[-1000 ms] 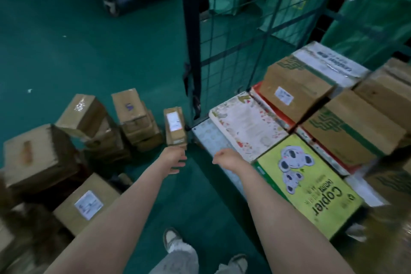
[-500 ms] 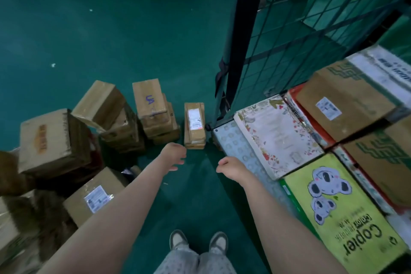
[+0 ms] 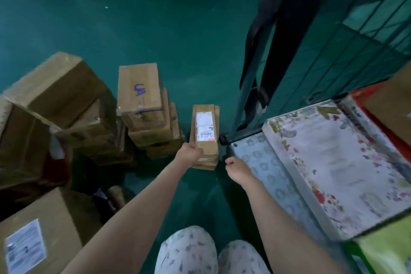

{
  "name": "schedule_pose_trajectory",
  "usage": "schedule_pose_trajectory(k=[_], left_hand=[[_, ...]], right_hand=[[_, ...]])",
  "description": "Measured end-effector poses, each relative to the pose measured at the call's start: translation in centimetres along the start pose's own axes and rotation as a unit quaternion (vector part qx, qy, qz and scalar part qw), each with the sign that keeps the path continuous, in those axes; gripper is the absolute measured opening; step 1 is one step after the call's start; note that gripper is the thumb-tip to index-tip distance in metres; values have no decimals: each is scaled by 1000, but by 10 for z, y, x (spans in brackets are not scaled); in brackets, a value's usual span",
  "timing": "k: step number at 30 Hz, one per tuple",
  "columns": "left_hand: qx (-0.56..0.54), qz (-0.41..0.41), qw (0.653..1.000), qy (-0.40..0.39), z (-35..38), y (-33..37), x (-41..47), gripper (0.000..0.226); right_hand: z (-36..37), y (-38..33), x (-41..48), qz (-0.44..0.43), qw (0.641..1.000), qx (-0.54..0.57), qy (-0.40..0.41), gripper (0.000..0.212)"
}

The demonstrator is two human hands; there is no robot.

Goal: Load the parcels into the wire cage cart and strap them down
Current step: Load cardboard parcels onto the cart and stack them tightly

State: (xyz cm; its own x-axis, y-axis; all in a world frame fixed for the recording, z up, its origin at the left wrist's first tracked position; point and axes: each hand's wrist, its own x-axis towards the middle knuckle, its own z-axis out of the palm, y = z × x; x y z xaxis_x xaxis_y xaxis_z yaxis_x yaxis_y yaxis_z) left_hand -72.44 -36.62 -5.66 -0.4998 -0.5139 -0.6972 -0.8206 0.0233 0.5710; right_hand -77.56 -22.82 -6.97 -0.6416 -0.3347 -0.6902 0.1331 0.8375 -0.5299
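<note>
Holding narrow parcel [image 3: 205, 131] near-left edge, left grip [image 3: 189, 154]; cart corner [image 3: 223, 139] beside.

The narrow parcel [image 3: 205, 140] is matt brown cardboard carrying a smooth white paper label [image 3: 205, 127]. The box marked UA [image 3: 140, 89] is the same cardboard, sealed with glossy clear tape [image 3: 124, 108]. The wire cage cart [image 3: 236, 118] is painted metal mesh; black woven cloth straps [image 3: 282, 51] hang on it. The floor [image 3: 133, 18] is smooth matt green. The floral box [image 3: 333, 158] has a smooth printed paper face.
</note>
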Motion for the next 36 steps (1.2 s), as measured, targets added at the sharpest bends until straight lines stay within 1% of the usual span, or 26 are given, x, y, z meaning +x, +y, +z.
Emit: schedule_pose_trajectory(k=[2,3,5,6,7,8,9,10,11,13,15,16,17,19,20,21,23,26,28,30,32,34,36], left_hand=[[-29,-11,999,11,12,-11,42,57],[-48,-11,999,15,23,-22,66,64],[-79,1,997,10,36,-29,102,75],[-87,16,996,8,44,-31,118,75],[-93,42,995,7,51,-32,133,70],[-89,67,994,1,57,-32,141,60],[-77,88,993,-7,66,-36,149,50],[-68,96,993,-12,71,-38,150,44],[-72,104,992,-7,73,-42,151,41],[-108,82,991,6,70,-51,147,41],[-143,22,989,25,53,-60,142,56],[-146,3,988,42,41,-66,138,61],[-137,1,988,72,32,-73,141,63],[-65,-2,990,125,19,-91,141,67],[-26,-8,991,131,14,-105,137,70],[7,-11,992,128,11,-119,133,73],[46,-30,993,104,9,-146,127,78],[20,-90,994,65,11,-186,121,81],[-4,-111,992,55,13,-207,122,74],[-29,-121,991,45,13,-221,126,65],[-35,-127,991,35,15,-231,131,63],[-22,-129,991,29,19,-237,134,66],[-1,-117,993,20,24,-239,140,60]], right_hand=[[13,0,39,-22,999,22,27,37],[27,4,63,-34,998,42,37,40],[43,5,98,-48,994,73,63,56],[51,6,116,-58,991,95,72,66],[59,6,130,-63,988,120,69,75],[67,8,142,-65,984,157,58,80],[77,13,154,-73,976,201,42,79],[83,16,160,-93,967,237,32,71],[88,20,162,-112,958,262,31,63],[98,28,156,-127,950,283,37,56],[108,29,148,-123,958,254,55,48],[113,25,143,-123,964,229,55,44],[119,21,138,-120,967,219,42,43],[134,15,127,-121,967,221,-31,53],[145,14,120,-112,967,213,-84,58],[156,16,115,-92,966,205,-125,61],[177,27,113,-56,967,198,-150,62],[203,42,114,-42,975,142,-164,62],[213,45,114,-45,978,97,-177,62],[220,44,116,-61,981,57,-176,54],[226,46,121,-77,981,25,-177,46],[230,49,127,-91,979,-18,-179,37],[229,53,133,-96,975,-79,-187,24]])
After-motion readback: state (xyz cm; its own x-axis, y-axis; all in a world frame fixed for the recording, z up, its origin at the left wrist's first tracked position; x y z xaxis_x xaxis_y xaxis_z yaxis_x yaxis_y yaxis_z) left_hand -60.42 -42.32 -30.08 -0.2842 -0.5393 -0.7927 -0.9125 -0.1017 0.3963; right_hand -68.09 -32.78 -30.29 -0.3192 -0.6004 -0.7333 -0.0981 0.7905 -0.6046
